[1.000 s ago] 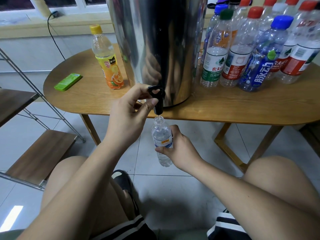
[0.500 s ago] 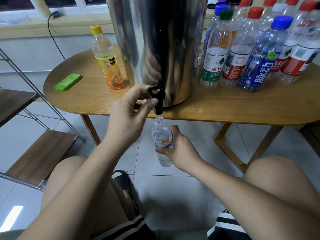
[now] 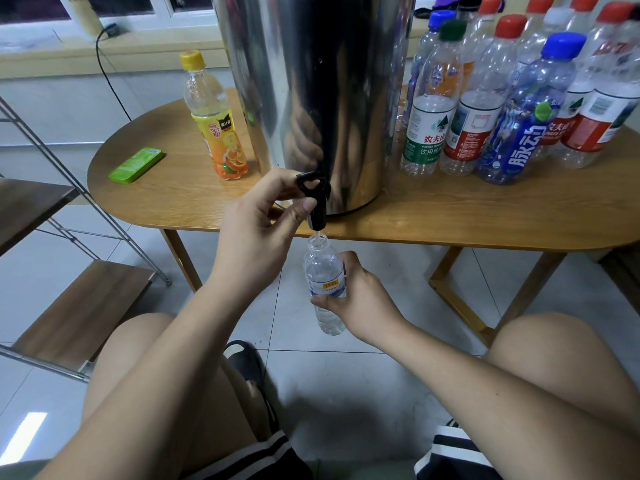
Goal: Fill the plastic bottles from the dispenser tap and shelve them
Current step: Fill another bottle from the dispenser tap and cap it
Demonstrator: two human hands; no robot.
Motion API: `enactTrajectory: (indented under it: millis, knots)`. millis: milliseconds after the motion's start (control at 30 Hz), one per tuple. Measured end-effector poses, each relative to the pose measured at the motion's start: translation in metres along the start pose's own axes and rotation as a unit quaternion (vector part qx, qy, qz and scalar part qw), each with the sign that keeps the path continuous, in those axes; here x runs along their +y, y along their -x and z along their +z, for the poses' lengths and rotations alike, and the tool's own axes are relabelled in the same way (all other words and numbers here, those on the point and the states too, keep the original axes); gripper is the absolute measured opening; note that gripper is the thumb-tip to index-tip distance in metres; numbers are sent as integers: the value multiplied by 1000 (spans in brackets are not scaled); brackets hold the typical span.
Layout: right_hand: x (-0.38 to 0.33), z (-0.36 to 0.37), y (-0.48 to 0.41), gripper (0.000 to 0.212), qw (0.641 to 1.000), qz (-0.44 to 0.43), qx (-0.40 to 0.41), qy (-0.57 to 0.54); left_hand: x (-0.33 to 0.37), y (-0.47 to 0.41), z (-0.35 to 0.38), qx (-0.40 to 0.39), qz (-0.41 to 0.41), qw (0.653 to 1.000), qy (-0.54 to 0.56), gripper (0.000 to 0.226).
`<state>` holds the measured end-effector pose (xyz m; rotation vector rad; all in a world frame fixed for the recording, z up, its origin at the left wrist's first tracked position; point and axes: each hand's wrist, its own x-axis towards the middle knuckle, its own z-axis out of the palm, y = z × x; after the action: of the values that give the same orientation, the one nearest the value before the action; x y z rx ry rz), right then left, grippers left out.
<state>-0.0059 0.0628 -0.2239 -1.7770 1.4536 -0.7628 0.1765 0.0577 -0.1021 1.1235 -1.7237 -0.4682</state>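
Fingers, left: the left hand point(image 3: 258, 233) has its fingers point(image 3: 277, 188) and thumb point(image 3: 302, 210) closed on the black tap point(image 3: 314, 199). The thumb presses the side of the tap and the fingers curl behind the handle.
Fingers, right: the right hand point(image 3: 360, 299) is wrapped tight around the small bottle point(image 3: 325, 285), holding it at the label. The thumb lies across the front under the label.
Small bottle: clear, no cap, upright. Its open mouth sits right under the tap spout, very close. It hangs below the table edge, over the floor point(image 3: 346, 386). How much water is in it is hard to tell.
Tap: sticks out low on the front of the big shiny tank point(image 3: 311, 81). A thin bit of water shows between the spout and the bottle mouth.
Tank: stands on the wood table point(image 3: 450, 216), near the front edge.
Other bottles: a bunch of clear bottles point(image 3: 519, 98) stands on the table to the right of the tank, packed close. Most caps are red, some are blue, 1 is dark green. They look empty.
Juice bottle point(image 3: 216, 119): yellow cap, orange label, upright on the table left of the tank.
Green thing point(image 3: 136, 165): flat, lies on the table, left of the juice bottle.
Shelf point(image 3: 69, 306): wood boards on a metal frame, on the left side, low by the floor.
Person: sits with bare knees on both sides, both arms reaching forward.
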Motion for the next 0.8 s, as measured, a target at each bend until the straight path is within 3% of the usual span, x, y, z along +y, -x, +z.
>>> enactTrajectory:
  millis: [800]
  knots:
    - [-1,0,0,59,1000,8,-4,-2,0,0,0,0,1,1000,-2,17]
